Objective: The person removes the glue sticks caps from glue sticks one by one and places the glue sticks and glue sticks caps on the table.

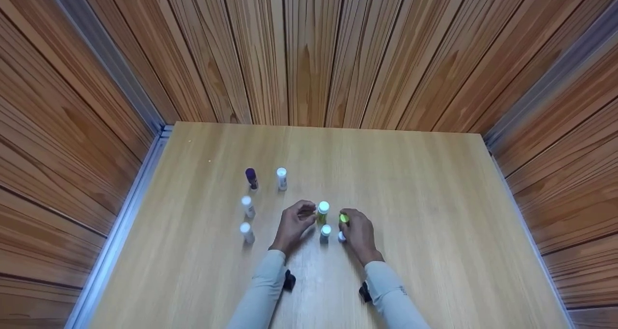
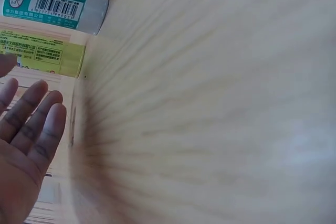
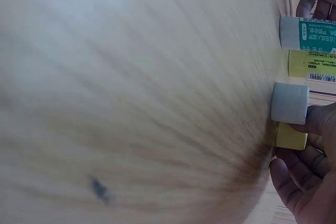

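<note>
A yellow-green glue stick (image 1: 322,216) with a white top stands upright in the middle. In front of it stands a teal-labelled glue stick (image 1: 324,237), its barcode showing in the left wrist view. My left hand (image 1: 292,223) is just left of the yellow-green stick; its fingers are extended and hold nothing. My right hand (image 1: 359,234) pinches a short yellow-green cap-like piece (image 3: 292,136) at the tabletop. Directly in front of that piece is a short white cap-like cylinder (image 3: 290,103), close to the right thumb. The right fingers partly hide both pieces.
Left of my hands stand a dark purple stick (image 1: 251,178) and several white ones: one at the back (image 1: 282,179), one midway (image 1: 247,207) and one nearer (image 1: 246,233). Wood-panelled walls (image 1: 309,53) enclose the wooden table (image 1: 434,198) at back and sides.
</note>
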The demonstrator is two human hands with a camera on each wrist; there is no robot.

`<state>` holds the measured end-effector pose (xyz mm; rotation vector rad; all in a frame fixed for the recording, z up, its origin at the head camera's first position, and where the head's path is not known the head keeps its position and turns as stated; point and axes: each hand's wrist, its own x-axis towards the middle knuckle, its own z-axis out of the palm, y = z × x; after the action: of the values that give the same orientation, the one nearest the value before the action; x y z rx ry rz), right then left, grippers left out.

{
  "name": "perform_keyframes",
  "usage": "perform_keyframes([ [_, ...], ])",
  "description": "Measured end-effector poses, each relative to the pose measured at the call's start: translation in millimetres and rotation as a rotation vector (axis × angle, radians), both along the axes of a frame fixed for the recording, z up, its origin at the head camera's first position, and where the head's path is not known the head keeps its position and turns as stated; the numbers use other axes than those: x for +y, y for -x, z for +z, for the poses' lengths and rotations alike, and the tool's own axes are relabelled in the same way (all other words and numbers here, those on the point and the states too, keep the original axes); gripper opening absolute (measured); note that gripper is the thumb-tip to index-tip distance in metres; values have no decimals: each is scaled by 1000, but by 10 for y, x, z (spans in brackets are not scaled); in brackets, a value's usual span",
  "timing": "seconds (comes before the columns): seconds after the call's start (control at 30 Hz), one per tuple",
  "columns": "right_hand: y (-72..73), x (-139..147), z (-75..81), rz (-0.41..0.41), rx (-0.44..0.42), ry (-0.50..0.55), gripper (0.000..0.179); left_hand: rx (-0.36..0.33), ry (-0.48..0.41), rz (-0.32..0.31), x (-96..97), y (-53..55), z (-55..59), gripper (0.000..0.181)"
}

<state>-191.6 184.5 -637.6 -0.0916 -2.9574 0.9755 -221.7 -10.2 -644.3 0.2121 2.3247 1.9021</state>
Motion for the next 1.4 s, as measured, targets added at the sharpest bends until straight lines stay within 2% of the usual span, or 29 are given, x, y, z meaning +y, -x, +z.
perform_keyframes([
  [0.13,-4,6,-7,1,5,3,31,26,21,107,5,1,6,17],
  [0.3,-2,2,-12,-4,20,-12,30,38,33,291,11,11,44,11],
  [0.4,2,-3,-25,-12,25,-15,29,18,49,395,13,20,59,13],
  [0.53,10,-11,-28,-22,5,0,30,-39,66,486,26,45,88,25],
  [0.77,15,-6,-30,-26,-27,17,32,-208,86,559,76,104,193,50],
  [1.03,14,23,-19,-16,-25,55,31,-187,163,580,100,178,246,68],
  [1.23,11,13,-17,-23,-32,77,33,-244,196,591,95,311,243,71],
  [1.4,10,19,-29,-13,-4,36,30,-201,208,624,79,392,197,69],
])
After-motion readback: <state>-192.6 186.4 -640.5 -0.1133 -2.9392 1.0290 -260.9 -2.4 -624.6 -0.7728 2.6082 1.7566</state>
